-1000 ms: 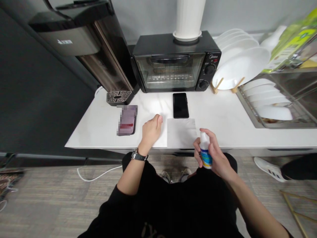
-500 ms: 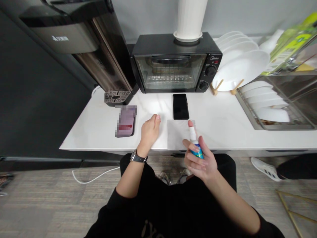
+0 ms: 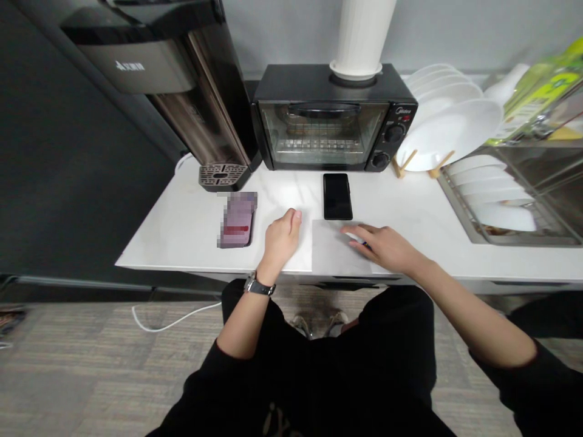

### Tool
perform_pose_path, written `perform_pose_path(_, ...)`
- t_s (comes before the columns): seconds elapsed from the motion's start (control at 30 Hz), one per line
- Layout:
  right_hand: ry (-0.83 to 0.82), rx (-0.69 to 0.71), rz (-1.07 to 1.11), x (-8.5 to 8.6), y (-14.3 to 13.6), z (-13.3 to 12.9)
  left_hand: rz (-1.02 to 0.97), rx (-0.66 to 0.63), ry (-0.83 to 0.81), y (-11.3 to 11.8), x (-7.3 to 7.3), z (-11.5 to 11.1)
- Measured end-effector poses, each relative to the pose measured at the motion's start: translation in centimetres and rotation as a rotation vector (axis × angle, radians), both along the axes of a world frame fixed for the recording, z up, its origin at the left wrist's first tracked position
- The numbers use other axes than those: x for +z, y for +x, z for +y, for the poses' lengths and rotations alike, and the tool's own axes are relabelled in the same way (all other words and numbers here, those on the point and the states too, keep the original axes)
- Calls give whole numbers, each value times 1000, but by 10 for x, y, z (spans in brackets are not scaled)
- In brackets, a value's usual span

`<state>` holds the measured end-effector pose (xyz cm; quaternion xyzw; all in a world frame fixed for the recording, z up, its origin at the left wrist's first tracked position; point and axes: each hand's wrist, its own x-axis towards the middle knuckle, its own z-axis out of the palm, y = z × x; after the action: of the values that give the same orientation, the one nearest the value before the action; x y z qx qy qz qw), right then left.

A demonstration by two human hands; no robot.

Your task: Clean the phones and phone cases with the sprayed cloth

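Note:
My right hand (image 3: 387,247) is turned palm down over a thin grey cloth (image 3: 328,250) at the counter's front edge. It is closed around a small spray bottle (image 3: 355,237); only a bit of its white top shows between the fingers, and the rest is hidden. Left of the cloth, my left hand (image 3: 280,238) is curled into a fist, thumb on top; whether anything is inside cannot be seen. A black smartphone (image 3: 337,197) lies face up just behind the cloth. Further left lies a purple phone-shaped object (image 3: 237,220), partly blurred out.
A black toaster oven (image 3: 323,130) stands behind the phone, with a white ribbed pot (image 3: 364,39) on top. A drinks dispenser (image 3: 223,175) is at the back left. White plates (image 3: 460,130) stand in a wooden rack; more dishes (image 3: 494,194) sit in a metal basin at right.
My right hand has rolled over from palm up to palm down with the spray bottle, so the bottle is now mostly hidden. My left hand keeps its fist. The view has shifted slightly.

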<state>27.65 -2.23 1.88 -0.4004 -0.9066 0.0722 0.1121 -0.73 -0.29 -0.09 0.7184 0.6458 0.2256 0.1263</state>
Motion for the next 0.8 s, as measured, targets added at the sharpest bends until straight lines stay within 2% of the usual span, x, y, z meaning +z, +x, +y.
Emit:
perform_pose_path(0.1,30,-14,-43,-1,4,2,5,-2,-2,0,0,0)
perform_pose_path(0.3,-4,38,9,3,10,8,11,-5,5,0,1,0)
perform_pose_path(0.6,66,51,32,-5,11,6,8,-6,5,0,3,-1)
perform_pose_path(0.8,43,64,62,-4,12,5,-4,-4,3,0,3,0)
